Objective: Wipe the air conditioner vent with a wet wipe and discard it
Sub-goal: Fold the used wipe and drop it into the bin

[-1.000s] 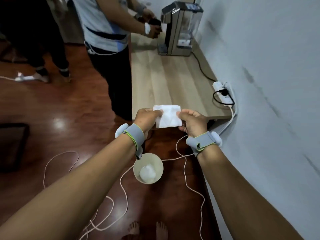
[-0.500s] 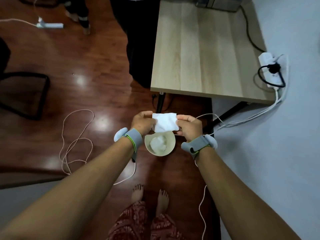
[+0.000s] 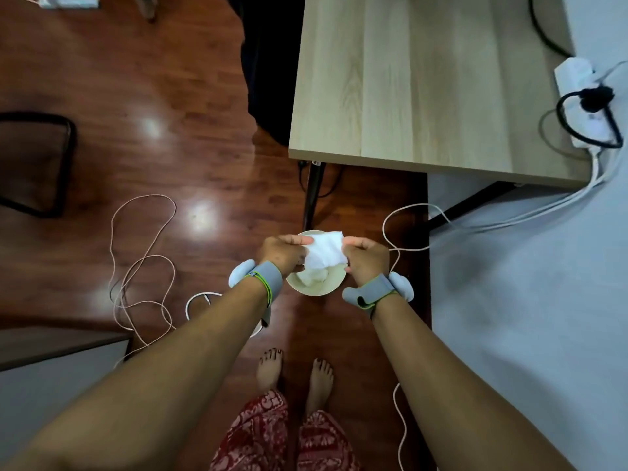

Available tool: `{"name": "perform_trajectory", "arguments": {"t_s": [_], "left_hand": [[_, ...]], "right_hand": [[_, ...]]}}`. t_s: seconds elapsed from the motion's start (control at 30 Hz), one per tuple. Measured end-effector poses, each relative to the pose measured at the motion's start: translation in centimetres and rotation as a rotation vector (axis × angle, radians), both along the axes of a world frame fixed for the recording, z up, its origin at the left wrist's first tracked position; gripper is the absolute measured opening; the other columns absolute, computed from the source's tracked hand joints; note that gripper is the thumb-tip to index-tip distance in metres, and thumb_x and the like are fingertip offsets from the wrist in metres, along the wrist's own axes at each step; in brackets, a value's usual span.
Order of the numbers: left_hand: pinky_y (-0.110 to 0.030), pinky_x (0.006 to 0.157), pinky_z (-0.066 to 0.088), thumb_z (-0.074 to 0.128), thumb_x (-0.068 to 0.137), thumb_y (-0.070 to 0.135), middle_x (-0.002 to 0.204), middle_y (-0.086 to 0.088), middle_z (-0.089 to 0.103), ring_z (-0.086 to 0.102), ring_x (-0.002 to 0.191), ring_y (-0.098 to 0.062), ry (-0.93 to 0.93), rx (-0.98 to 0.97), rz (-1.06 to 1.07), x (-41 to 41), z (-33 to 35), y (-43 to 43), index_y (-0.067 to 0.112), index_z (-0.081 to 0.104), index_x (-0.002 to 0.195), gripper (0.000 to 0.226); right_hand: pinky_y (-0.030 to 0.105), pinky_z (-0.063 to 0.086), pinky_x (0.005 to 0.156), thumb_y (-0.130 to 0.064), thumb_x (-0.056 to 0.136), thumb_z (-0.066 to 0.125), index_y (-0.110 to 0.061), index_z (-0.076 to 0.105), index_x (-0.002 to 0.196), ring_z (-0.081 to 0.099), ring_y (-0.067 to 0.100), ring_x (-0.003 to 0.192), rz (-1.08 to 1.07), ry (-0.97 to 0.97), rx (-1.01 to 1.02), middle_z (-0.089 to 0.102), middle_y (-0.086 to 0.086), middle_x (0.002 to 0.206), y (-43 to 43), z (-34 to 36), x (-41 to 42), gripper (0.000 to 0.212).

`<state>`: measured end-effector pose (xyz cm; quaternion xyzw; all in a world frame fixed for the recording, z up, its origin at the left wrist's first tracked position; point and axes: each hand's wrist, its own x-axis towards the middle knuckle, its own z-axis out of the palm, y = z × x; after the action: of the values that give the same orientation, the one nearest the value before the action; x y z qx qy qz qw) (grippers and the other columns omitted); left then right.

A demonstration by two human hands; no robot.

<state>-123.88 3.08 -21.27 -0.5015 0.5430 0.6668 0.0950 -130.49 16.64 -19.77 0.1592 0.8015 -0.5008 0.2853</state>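
Two hands, left (image 3: 283,253) and right (image 3: 366,263), each keep a pinching grip on the wet wipe (image 3: 324,254) just above the floor bin (image 3: 321,291); discarding seems in hand, needing both to release it inside.

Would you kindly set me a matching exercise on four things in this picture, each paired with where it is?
Things: 1 cream bin; 2 looped cord; 3 wet wipe; 4 power strip.
Places: A pinched between left hand and right hand; B on the floor, left of both hands; C at the table's right edge; D on the floor, below the wipe.
Pairs: 1-D; 2-B; 3-A; 4-C.
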Motion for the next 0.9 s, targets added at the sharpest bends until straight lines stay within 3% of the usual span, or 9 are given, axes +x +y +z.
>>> {"name": "perform_trajectory", "arguments": {"t_s": [0.13,0.23,0.3,0.4,0.5,0.63,0.77,0.83,0.9], "left_hand": [[-0.027,0.059,0.047,0.062,0.083,-0.006,0.075,-0.008,0.058,0.051,0.060,-0.019,-0.019,-0.017,-0.060,-1.5,-1.5,0.4,0.004,0.067,0.113,0.032],[-0.030,0.073,0.050,0.069,0.084,0.011,0.106,-0.010,0.062,0.062,0.082,-0.026,-0.090,-0.051,-0.184,-1.7,-2.4,0.4,0.015,0.062,0.126,0.043],[-0.039,0.096,0.048,0.070,0.084,0.021,0.126,-0.009,0.058,0.060,0.111,-0.032,-0.175,-0.080,-0.272,-1.4,-3.1,0.4,0.021,0.056,0.132,0.050],[-0.037,0.105,0.041,0.067,0.087,0.019,0.136,-0.010,0.054,0.054,0.122,-0.028,-0.212,-0.108,-0.283,-0.5,-3.9,0.1,0.014,0.054,0.133,0.049],[-0.035,0.096,0.047,0.060,0.092,0.020,0.129,-0.014,0.060,0.057,0.116,-0.030,-0.197,-0.162,-0.301,0.0,-3.9,-0.1,0.008,0.062,0.122,0.033],[-0.027,0.066,0.037,0.048,0.097,0.038,0.106,-0.003,0.060,0.058,0.077,-0.016,-0.162,0.067,-0.146,0.2,-1.7,0.4,0.023,0.059,0.111,0.024],[-0.029,0.070,0.042,0.037,0.091,0.064,0.094,0.003,0.068,0.064,0.078,-0.015,-0.087,0.292,-0.074,0.2,-0.4,0.0,0.025,0.063,0.104,0.048],[-0.031,0.071,0.049,0.034,0.087,0.072,0.093,0.001,0.071,0.068,0.079,-0.018,-0.028,0.382,-0.049,0.1,0.0,-0.1,0.022,0.066,0.102,0.061],[-0.032,0.067,0.054,0.033,0.083,0.077,0.090,-0.002,0.073,0.069,0.075,-0.019,0.027,0.453,-0.030,0.1,0.4,0.1,0.019,0.068,0.100,0.070]], "right_hand": [[0.042,0.053,0.092,-0.015,0.080,0.059,-0.022,0.074,0.087,0.066,0.028,0.097,0.042,-0.039,0.023,0.072,0.004,0.090,0.4,-2.2,-0.9,0.018],[0.035,0.052,0.088,-0.019,0.080,0.063,-0.018,0.069,0.109,0.064,0.025,0.095,0.082,-0.127,0.055,0.070,0.005,0.097,1.0,-3.2,-0.9,0.030],[0.022,0.049,0.073,-0.019,0.082,0.063,-0.015,0.064,0.118,0.066,0.017,0.085,0.062,-0.125,0.092,0.071,-0.002,0.092,1.8,-3.6,-1.0,0.037],[0.017,0.040,0.052,-0.017,0.083,0.062,-0.016,0.062,0.119,0.056,0.008,0.062,0.005,-0.151,0.109,0.061,-0.008,0.073,2.8,-4.0,-1.2,0.036],[0.024,0.048,0.057,-0.012,0.085,0.060,-0.013,0.063,0.117,0.055,0.012,0.064,-0.031,-0.207,0.061,0.061,-0.002,0.076,3.5,-4.1,-1.5,0.032],[0.016,0.045,0.037,-0.012,0.092,0.054,0.002,0.060,0.115,0.054,0.015,0.056,-0.023,-0.226,-0.006,0.056,0.000,0.069,3.8,-2.6,-1.5,0.027],[0.029,0.048,0.063,-0.045,0.094,0.049,-0.006,0.060,0.115,0.065,0.027,0.096,-0.022,-0.340,-0.116,0.064,0.008,0.103,3.2,-1.1,-1.7,0.045],[0.034,0.049,0.077,-0.058,0.094,0.036,-0.009,0.057,0.121,0.063,0.024,0.099,0.052,-0.406,-0.225,0.064,0.007,0.109,3.1,-0.4,-1.7,0.060],[0.036,0.051,0.083,-0.068,0.091,0.026,-0.010,0.061,0.111,0.066,0.023,0.097,0.086,-0.444,-0.328,0.068,0.006,0.107,3.2,0.1,-1.7,0.071]]}}
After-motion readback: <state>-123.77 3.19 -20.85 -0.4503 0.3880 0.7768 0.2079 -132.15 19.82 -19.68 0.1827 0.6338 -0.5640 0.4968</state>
